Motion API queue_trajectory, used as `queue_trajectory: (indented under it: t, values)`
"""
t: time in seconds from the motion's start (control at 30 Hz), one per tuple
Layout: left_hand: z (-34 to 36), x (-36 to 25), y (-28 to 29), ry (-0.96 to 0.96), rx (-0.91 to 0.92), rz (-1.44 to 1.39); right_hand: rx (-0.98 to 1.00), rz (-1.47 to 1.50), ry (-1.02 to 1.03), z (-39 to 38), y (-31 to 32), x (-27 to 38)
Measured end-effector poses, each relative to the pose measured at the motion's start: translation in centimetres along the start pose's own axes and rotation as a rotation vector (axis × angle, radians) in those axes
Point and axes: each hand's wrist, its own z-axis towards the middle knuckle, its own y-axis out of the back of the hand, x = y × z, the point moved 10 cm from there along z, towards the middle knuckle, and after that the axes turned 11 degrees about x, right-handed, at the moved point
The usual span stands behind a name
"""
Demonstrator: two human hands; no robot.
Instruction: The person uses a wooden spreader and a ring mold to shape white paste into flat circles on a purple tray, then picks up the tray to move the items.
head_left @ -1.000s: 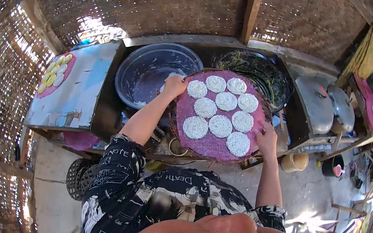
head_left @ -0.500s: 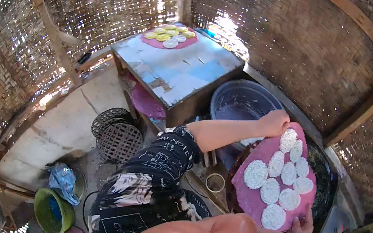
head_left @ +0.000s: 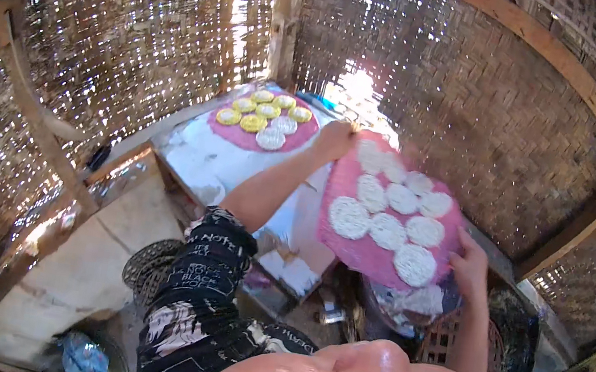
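Pink tray (head_left: pixel 366 249) of white cakes (head_left: pixel 388 231) is gripped at opposite edges: left hand (head_left: pixel 335 140) on the far rim, right hand (head_left: pixel 471 265) on the near rim, both closed on it. It hangs tilted in the air beside the table (head_left: pixel 215 164), where a second tray (head_left: pixel 247 134) lies. Best kept level, I judge, or the cakes could slide.

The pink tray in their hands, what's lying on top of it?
Eight flat white lacy discs lie spread over the pink tray, held by the left hand and right hand. What is beneath the tray is covered.
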Motion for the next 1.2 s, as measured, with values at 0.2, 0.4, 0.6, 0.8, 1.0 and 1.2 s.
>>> queue_trajectory:
  t: [0.2,0.4,0.6,0.8,1.0,1.2]
  values:
    - [0.7,16.1,-1.7,0.268,0.068,0.029,0.001,-0.224,-0.004,16.5,-10.7,-1.2]
    - [-0.7,25.5,-1.1,0.501,0.068,0.236,0.091,-0.253,-0.08,22.6,-17.2,-1.4]
    - [0.6,21.4,5.0,0.165,0.108,0.064,-0.077,-0.345,-0.154,17.4,-13.2,-3.8]
    - [-13.5,18.1,21.2,0.271,-0.219,-0.502,-0.24,0.072,-0.068,7.2,-6.0,7.2]
    - [-42.3,23.5,20.2,0.917,-1.015,-0.074,-0.222,0.215,0.04,-2.5,-5.2,11.0]
    - [-52.7,24.3,1.8,1.664,-0.285,-0.27,-0.22,0.234,0.001,-9.1,-5.3,11.9]
